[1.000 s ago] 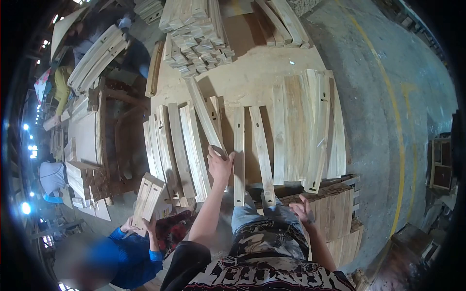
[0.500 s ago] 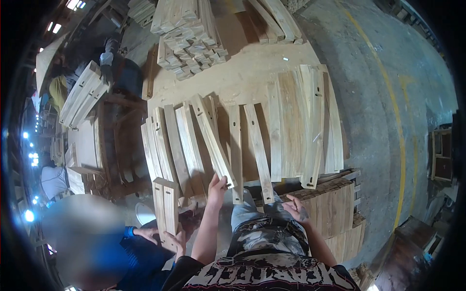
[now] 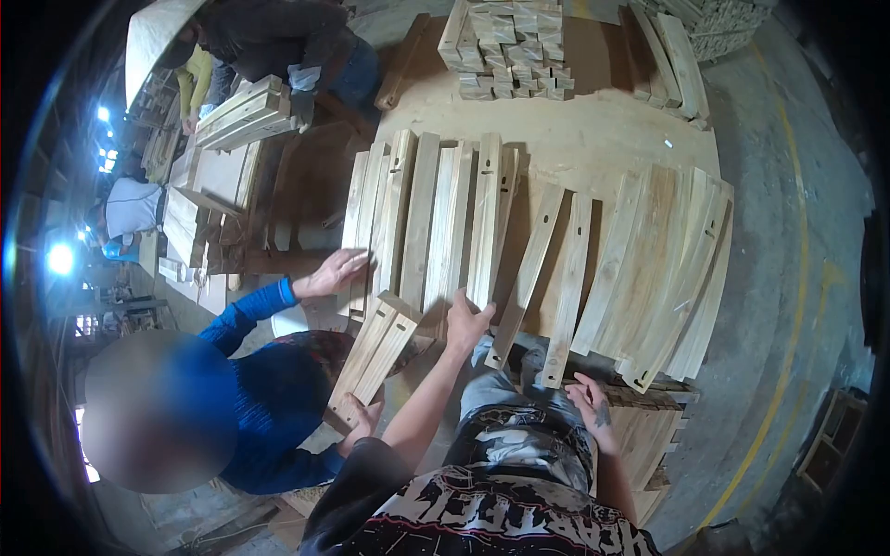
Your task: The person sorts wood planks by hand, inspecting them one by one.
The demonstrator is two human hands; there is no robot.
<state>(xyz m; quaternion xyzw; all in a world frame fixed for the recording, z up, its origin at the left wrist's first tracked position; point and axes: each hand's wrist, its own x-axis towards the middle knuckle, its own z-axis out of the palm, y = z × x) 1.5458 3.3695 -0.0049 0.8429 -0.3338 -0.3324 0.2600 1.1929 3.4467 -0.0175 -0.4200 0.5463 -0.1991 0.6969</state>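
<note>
My left hand (image 3: 469, 322) grips the near end of a slotted wooden slat (image 3: 486, 222), which lies among several others on the table. To its right, two narrower slotted slats, one slanted (image 3: 527, 278) and one more upright (image 3: 570, 287), stick out over the table's near edge. My right hand (image 3: 588, 404) is near my lap, below the ends of these slats, with its fingers apart and nothing in it. Farther right lies a row of pale boards (image 3: 640, 259) side by side.
A co-worker in blue (image 3: 269, 389) at the left holds a slotted block (image 3: 375, 352) and touches the slats. Another person (image 3: 278, 42) handles wood at the upper left. A stack of wood (image 3: 514, 46) stands at the table's far side.
The view has turned, so the table appears farther right. The slat at my left hand has moved left beside the other slats. The blue-sleeved co-worker's one hand has reached to the slats.
</note>
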